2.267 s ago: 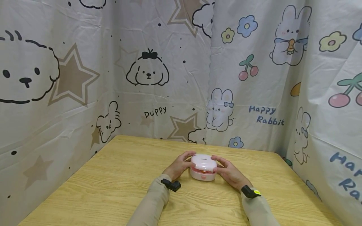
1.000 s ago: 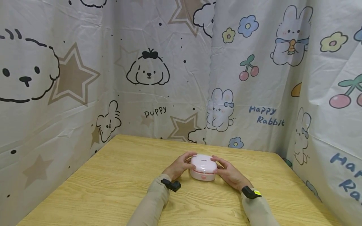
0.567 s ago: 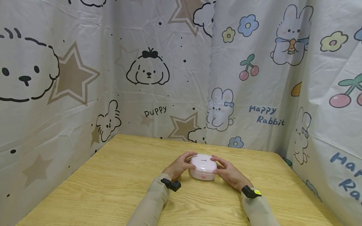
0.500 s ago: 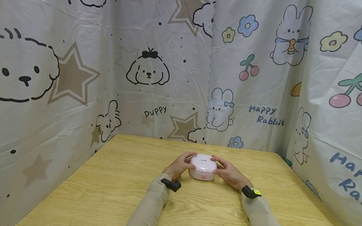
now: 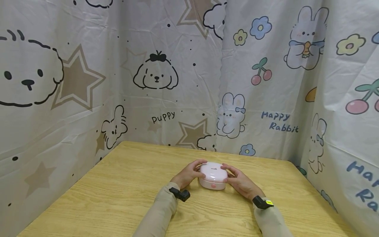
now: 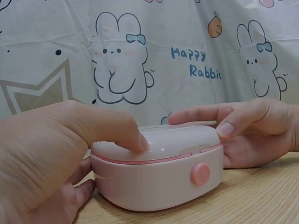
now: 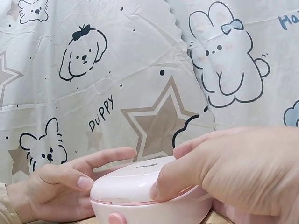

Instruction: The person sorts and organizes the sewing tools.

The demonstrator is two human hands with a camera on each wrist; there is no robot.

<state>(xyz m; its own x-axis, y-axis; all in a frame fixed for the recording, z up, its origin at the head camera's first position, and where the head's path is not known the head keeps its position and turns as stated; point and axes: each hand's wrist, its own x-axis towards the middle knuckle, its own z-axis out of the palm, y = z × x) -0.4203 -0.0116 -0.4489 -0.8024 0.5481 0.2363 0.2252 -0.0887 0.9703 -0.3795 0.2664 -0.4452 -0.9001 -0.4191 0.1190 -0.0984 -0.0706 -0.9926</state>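
Note:
A pale pink oval box point(image 5: 213, 176) with a glossy lid sits upright on the wooden table, its lid down on the base. On its front is a round, darker pink button point(image 6: 201, 174). From the left side, my left hand point(image 5: 188, 174) grips the box, thumb pressed on the lid's front edge and forefinger toward the back. My right hand point(image 5: 242, 182) grips the other side in the same way, as the right wrist view shows, with the thumb on the lid point(image 7: 128, 186). Whatever is inside is hidden by the lid.
The wooden table point(image 5: 124, 184) reaches back to printed cloth curtains point(image 5: 189, 82) with puppies and rabbits, which stand on the left, back and right. A dark wrist camera point(image 5: 179, 194) is strapped on the left wrist, another camera point(image 5: 262, 202) on the right.
The box's lid has gone down: first it stood ajar with something colourful showing in the gap, then only a thin gap showed, now it lies flush. Both hands have stayed on the box.

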